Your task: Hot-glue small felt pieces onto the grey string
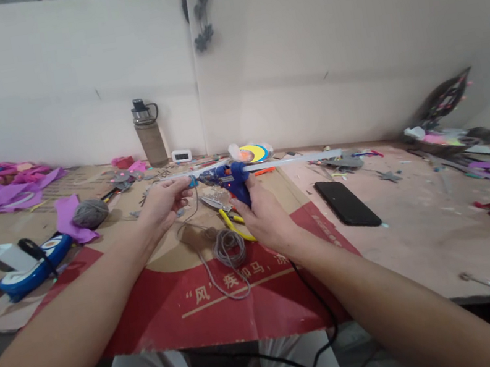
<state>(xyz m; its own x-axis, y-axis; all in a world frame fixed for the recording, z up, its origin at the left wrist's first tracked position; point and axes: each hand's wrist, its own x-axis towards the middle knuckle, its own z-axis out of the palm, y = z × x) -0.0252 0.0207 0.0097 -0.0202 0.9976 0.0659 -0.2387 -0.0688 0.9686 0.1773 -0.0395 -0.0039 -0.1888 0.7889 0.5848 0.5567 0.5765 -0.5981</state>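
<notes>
My right hand (269,214) is wrapped round the handle of a blue glue gun (239,189), held level above the table. A clear glue stick (288,161) juts out of its back end to the right. The nozzle points left, towards my left hand (161,205), whose fingers are pinched together. At those fingertips is a small bright blue piece (193,181), touching or very near the nozzle. A grey cord (195,201) hangs from the fingertips and runs down to a loose coil (229,247) on the red and brown cardboard (163,310). What exactly the fingertips pinch is partly hidden.
Yellow-handled pliers (233,226) lie under the gun. A black phone (347,203) is to the right. On the left are a grey yarn ball (90,214) and a blue power strip (37,274). A bottle (150,138) stands behind. The gun's black cable (326,308) loops over the table edge.
</notes>
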